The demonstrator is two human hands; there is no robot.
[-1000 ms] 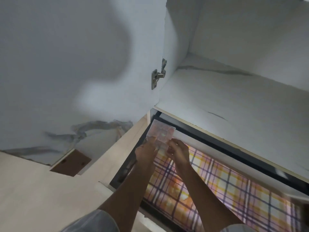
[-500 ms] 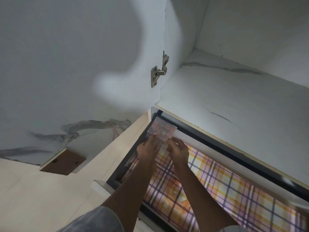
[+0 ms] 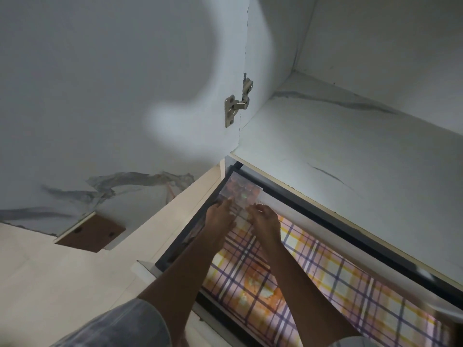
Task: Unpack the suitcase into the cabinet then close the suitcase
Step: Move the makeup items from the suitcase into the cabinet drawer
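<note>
Both my hands hold a small clear plastic box (image 3: 241, 192) with reddish contents, low over the far left corner of an open drawer. My left hand (image 3: 220, 216) grips its near left edge and my right hand (image 3: 265, 217) pinches its near right edge. The drawer is lined with an orange, pink and purple plaid sheet (image 3: 313, 276) and has a dark frame (image 3: 355, 236). Above it lies a white marbled cabinet shelf (image 3: 350, 151), bare. No suitcase is in view.
The open cabinet door (image 3: 112, 96) stands at the left, held by a metal hinge (image 3: 238, 103). A brown panel with two holes (image 3: 91, 232) sits under the door's lower edge. Pale floor (image 3: 50, 284) spreads at the lower left.
My hands have carried the clear box a little farther toward the drawer's far left corner. The view has tilted, so the shelf and hinge sit higher in the frame.
</note>
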